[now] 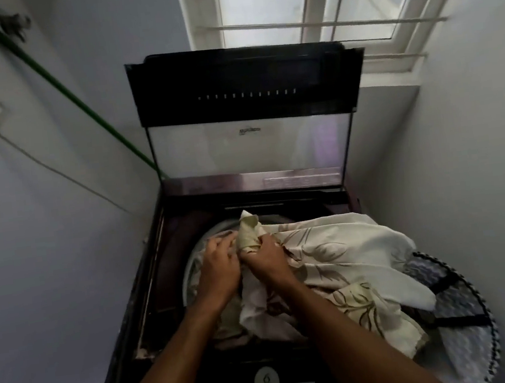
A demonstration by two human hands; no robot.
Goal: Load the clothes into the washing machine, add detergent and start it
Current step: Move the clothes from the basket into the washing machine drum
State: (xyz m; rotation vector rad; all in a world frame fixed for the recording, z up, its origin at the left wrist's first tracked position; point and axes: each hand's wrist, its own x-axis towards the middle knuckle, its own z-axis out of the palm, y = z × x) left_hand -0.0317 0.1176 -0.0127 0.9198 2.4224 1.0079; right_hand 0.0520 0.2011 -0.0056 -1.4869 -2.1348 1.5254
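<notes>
Two bare forearms enter from bottom of frame, no sleeves visible up to the frame edge. Left hand [219, 267] and right hand [265, 257]: no gloves, no rings, no watch or wristband seen. Slight motion blur, finer detail unreadable.

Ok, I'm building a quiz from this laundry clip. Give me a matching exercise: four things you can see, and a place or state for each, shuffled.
Things:
1. washer lid
2. floral cloth
3. green pole
4. round dial

Places or states:
A. leaning against the left wall
B. on the near control panel
C. raised upright
D. gripped by both hands, trailing to the right

Pairs: 1-C, 2-D, 3-A, 4-B
</notes>
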